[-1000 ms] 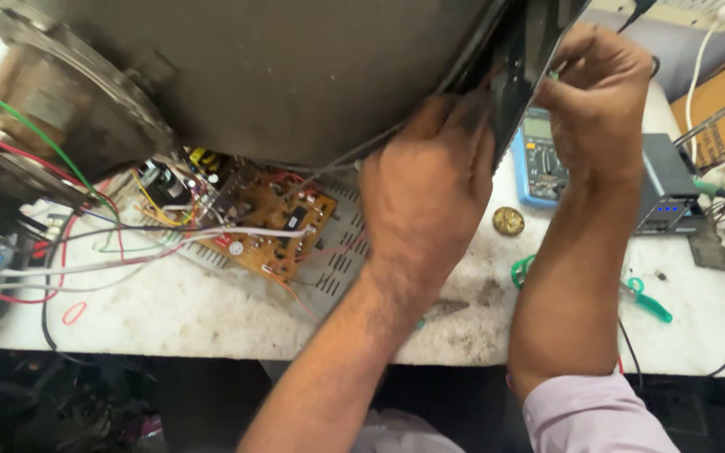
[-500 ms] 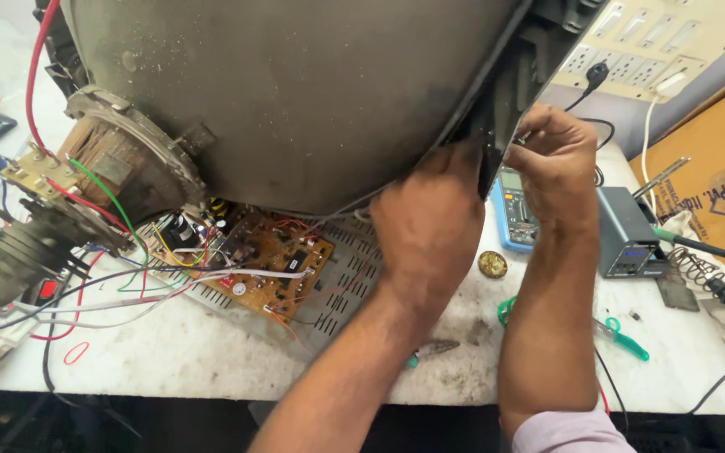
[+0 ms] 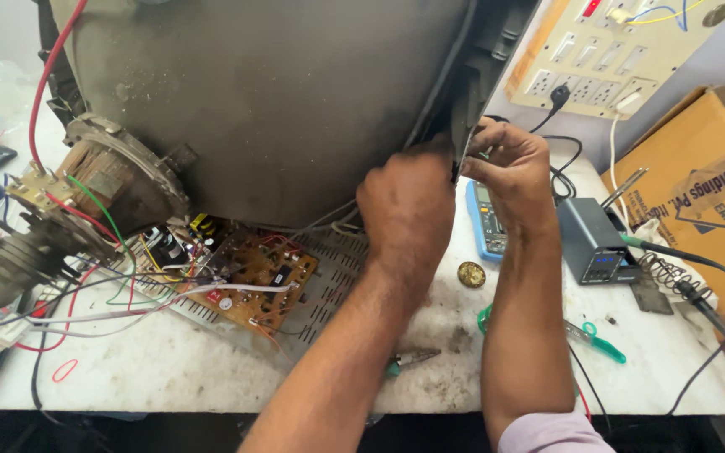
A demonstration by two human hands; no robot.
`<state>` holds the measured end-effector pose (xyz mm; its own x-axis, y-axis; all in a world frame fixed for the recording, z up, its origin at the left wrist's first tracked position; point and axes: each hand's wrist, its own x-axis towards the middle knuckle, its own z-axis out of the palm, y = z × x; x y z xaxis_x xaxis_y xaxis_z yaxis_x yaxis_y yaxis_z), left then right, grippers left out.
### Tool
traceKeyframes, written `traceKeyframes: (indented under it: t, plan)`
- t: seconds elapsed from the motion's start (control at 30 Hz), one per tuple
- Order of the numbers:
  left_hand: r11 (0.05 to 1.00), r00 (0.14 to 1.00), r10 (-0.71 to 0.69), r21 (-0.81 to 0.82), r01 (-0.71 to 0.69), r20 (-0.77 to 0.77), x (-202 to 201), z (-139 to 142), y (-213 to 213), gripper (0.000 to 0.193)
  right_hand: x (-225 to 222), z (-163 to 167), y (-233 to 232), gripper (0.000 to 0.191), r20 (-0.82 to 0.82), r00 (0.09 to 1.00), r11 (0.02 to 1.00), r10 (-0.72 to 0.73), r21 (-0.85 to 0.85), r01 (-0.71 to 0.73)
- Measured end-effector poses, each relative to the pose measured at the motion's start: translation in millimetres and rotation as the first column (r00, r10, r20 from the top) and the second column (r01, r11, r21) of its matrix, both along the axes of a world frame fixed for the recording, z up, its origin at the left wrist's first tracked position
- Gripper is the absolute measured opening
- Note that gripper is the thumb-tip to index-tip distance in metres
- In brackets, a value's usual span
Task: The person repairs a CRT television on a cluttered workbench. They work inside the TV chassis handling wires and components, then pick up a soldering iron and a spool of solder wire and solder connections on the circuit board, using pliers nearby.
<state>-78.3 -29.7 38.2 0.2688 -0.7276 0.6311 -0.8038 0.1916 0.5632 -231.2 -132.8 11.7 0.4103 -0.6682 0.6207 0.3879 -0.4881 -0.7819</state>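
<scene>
Grey-black picture tube (image 3: 270,109) w/ both hands at its lower right edge: left hand (image 3: 409,205) fingers curled against the glass by the black frame (image 3: 484,75), tips hidden, can't tell the grip; right hand (image 3: 509,172) fingers bunched, pinching the frame edge. Tube stands on the white bench (image 3: 169,369), circuit board (image 3: 253,277) beneath, blue multimeter (image 3: 482,222) just behind the right wrist.
</scene>
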Motion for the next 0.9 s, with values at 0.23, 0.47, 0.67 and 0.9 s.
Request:
traceKeyframes:
  t: [0.23, 0.47, 0.67, 0.9]
  plan:
    - [0.994, 0.999, 0.01, 0.108, -0.006, -0.031, 1, 4, -2, 0.014, 0, 1, 0, 0.023, -0.018, 0.998, 0.998, -0.064, 0.007, 0.065]
    - [0.988, 0.998, 0.024, 0.152, -0.016, -0.053, -1, 10, 1, 0.015, -1, 2, 2, 0.024, -0.003, 0.999, 0.999, -0.039, 0.0, 0.039]
    - [0.993, 0.998, 0.016, 0.118, -0.01, -0.055, -2, 10, 5, 0.013, -6, -5, -4, 0.025, -0.021, 0.996, 0.996, -0.083, -0.026, 0.082]
    - [0.988, 0.999, -0.032, 0.149, 0.037, -0.034, -1, 13, 7, 0.013, -5, -3, -1, 0.024, -0.022, 0.995, 0.995, -0.098, 0.015, 0.098]
